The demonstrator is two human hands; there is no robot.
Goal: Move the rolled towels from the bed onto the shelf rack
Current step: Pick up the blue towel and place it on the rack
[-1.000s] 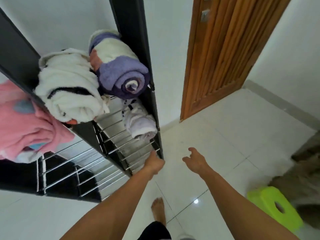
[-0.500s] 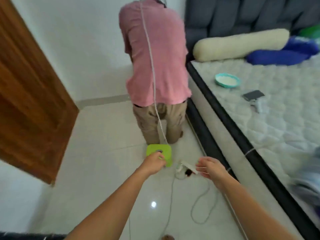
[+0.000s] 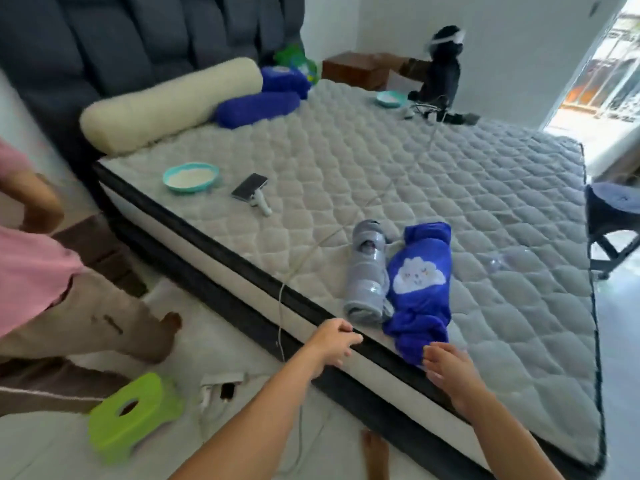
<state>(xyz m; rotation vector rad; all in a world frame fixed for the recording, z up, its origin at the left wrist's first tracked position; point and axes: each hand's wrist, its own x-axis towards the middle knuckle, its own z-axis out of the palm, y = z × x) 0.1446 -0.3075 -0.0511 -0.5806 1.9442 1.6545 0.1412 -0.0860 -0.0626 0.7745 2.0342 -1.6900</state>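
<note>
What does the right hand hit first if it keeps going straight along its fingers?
Probably the near end of the blue rolled towel with the white cloud print; the right hand has its fingertips almost at it. Depth is unclear.

The person (image 3: 41, 282) at nine o'clock is cut by the left edge: only a pink shirt, an arm and a bent leg show. A second figure (image 3: 443, 60) at one o'clock is blurred and too small to make out. The chair (image 3: 613, 220) at three o'clock is cut by the right edge. The right hand (image 3: 450, 372) covers the blue towel's (image 3: 419, 282) near end. The grey towel's (image 3: 369, 268) pattern is too blurred to read. The shelf rack is out of view.
</note>
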